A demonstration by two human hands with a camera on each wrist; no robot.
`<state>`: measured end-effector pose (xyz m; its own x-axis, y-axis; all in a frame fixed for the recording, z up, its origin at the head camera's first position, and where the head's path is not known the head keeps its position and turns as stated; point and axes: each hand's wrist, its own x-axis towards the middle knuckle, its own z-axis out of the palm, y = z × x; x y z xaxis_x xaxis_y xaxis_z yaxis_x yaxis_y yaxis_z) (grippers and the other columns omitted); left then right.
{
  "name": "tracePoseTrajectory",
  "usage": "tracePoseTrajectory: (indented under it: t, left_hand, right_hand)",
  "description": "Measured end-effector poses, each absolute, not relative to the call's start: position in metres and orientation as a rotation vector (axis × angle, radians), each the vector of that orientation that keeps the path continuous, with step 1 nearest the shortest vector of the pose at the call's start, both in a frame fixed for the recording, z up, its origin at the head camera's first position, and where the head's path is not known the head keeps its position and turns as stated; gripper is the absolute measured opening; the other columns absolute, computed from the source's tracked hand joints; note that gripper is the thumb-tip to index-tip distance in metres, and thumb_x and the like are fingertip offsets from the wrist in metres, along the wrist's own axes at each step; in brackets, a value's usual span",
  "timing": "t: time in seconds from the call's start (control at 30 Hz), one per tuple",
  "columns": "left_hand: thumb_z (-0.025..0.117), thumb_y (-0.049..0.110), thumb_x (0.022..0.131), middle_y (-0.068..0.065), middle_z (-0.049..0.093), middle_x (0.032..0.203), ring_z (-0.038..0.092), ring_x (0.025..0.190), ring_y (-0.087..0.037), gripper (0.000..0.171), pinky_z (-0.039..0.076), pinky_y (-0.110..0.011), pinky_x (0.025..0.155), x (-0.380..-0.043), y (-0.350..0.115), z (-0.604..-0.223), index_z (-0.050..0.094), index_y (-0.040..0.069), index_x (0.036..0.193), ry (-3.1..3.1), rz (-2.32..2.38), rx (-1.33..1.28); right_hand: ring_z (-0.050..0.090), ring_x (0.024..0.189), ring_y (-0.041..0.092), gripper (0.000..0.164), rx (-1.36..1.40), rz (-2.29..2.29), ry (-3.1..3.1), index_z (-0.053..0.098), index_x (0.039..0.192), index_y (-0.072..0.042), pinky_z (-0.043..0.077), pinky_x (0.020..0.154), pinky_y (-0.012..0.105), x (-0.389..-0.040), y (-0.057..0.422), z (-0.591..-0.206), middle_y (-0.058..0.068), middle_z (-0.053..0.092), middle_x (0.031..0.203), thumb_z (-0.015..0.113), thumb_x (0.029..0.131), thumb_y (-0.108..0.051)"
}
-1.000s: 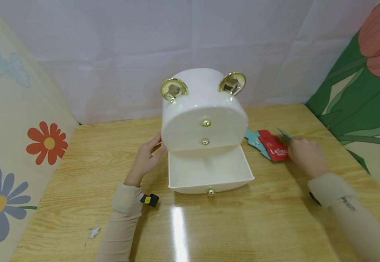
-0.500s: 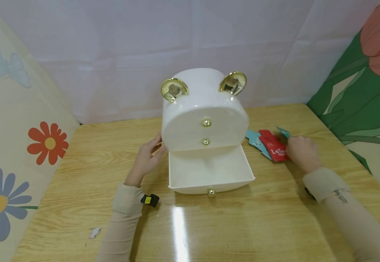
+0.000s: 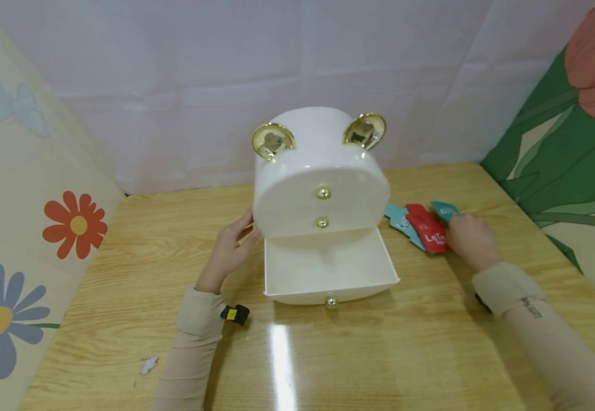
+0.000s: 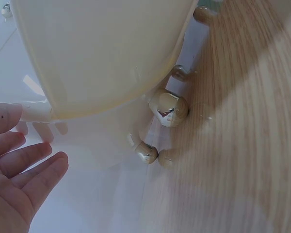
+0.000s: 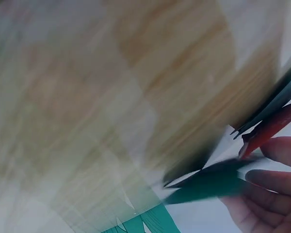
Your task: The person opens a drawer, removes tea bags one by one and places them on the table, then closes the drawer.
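A white drawer box [image 3: 323,154] with gold ears and round gold knobs stands on the table, its bottom drawer [image 3: 328,262] pulled out and bare inside. My left hand [image 3: 227,251] touches the box's left side with fingers fairly straight, and in the left wrist view the left hand [image 4: 24,170] lies against its wall. To the right of the box, my right hand [image 3: 474,240] pinches a teal packet [image 3: 445,211]. The right wrist view shows this packet [image 5: 208,184] blurred at the fingertips. A red packet [image 3: 427,228] overlaps a light blue packet [image 3: 404,225] beside that hand.
Wood-grain table [image 3: 174,240] surrounds the box, with a white worn patch [image 3: 148,365] at the lower left. A pale cloth [image 3: 199,85] hangs behind, and flower-painted panels [image 3: 579,160] flank both sides.
My right hand has shifted slightly left, and the teal packet in it has turned so more of its printed face shows. The left hand and the box stay as they were.
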<state>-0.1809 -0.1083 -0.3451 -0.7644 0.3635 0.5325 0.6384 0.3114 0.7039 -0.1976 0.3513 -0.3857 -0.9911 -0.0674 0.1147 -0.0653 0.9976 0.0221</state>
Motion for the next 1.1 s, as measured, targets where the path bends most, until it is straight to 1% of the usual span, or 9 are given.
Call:
tracePoseTrajectory:
  t: [0.13,0.3,0.47,0.67,0.83,0.93,1.03,1.1]
  left_hand:
    - [0.053,-0.012,0.084,-0.031,0.042,0.126,0.048,0.109,-0.042,0.047,0.044,-0.053,0.086,-0.181,-0.108,-0.346,0.037,-0.019,0.127,-2.302,-1.433,-0.908]
    - [0.053,-0.012,0.084,-0.031,0.042,0.126,0.047,0.110,-0.042,0.047,0.045,-0.052,0.086,-0.181,-0.109,-0.347,0.036,-0.020,0.127,-2.299,-1.435,-0.906]
    - [0.053,-0.012,0.084,-0.032,0.042,0.126,0.047,0.110,-0.042,0.047,0.045,-0.053,0.086,-0.181,-0.109,-0.347,0.036,-0.020,0.127,-2.296,-1.436,-0.912]
    - [0.052,-0.012,0.084,-0.031,0.043,0.126,0.047,0.110,-0.041,0.047,0.045,-0.052,0.086,-0.180,-0.108,-0.345,0.036,-0.019,0.128,-2.310,-1.422,-0.910]
    - [0.052,-0.012,0.084,-0.031,0.042,0.126,0.047,0.110,-0.041,0.046,0.045,-0.052,0.086,-0.180,-0.108,-0.344,0.036,-0.019,0.127,-2.322,-1.419,-0.899]
    - [0.052,-0.012,0.084,-0.032,0.042,0.125,0.048,0.109,-0.042,0.046,0.045,-0.052,0.086,-0.180,-0.108,-0.344,0.036,-0.020,0.127,-2.319,-1.419,-0.903]
    - [0.053,-0.012,0.084,-0.033,0.041,0.125,0.047,0.109,-0.042,0.046,0.045,-0.052,0.086,-0.181,-0.108,-0.346,0.035,-0.021,0.127,-2.309,-1.423,-0.914]
    - [0.053,-0.010,0.085,-0.032,0.042,0.126,0.048,0.110,-0.040,0.047,0.045,-0.050,0.087,-0.185,-0.110,-0.351,0.036,-0.020,0.127,-2.302,-1.430,-0.915]
  right_hand:
    - [0.054,0.057,0.039,0.021,0.118,-0.053,-3.032,0.053,0.065,0.011,0.048,0.046,0.049,-0.197,0.351,-0.385,0.028,0.055,0.065,0.048,0.081,-0.003]
    - [0.054,0.056,0.038,0.020,0.144,-0.062,-3.029,0.053,0.065,0.011,0.049,0.046,0.049,-0.195,0.351,-0.384,0.027,0.055,0.063,0.049,0.080,-0.002]
    - [0.054,0.055,0.037,0.020,0.133,-0.039,-3.033,0.052,0.063,0.008,0.048,0.044,0.048,-0.193,0.348,-0.381,0.024,0.054,0.062,0.048,0.081,-0.002]
    - [0.051,0.049,0.032,0.022,0.187,-0.027,-2.955,0.049,0.056,0.002,0.045,0.038,0.046,-0.187,0.343,-0.377,0.018,0.050,0.054,0.049,0.078,0.002]
    - [0.051,0.049,0.031,0.018,0.225,-0.007,-2.901,0.051,0.058,0.003,0.045,0.039,0.047,-0.180,0.334,-0.371,0.016,0.050,0.054,0.052,0.075,0.004]
    - [0.049,0.047,0.028,0.020,0.236,0.021,-2.869,0.050,0.056,0.001,0.044,0.039,0.046,-0.176,0.329,-0.368,0.013,0.049,0.052,0.053,0.076,0.003]
    - [0.044,0.045,0.022,0.023,0.245,0.086,-2.833,0.048,0.055,-0.003,0.040,0.038,0.042,-0.171,0.324,-0.366,0.007,0.044,0.049,0.054,0.077,0.000]
    - [0.042,0.045,0.019,0.021,0.259,0.132,-2.802,0.052,0.057,-0.002,0.040,0.037,0.040,-0.167,0.320,-0.365,0.005,0.045,0.050,0.057,0.077,-0.001]
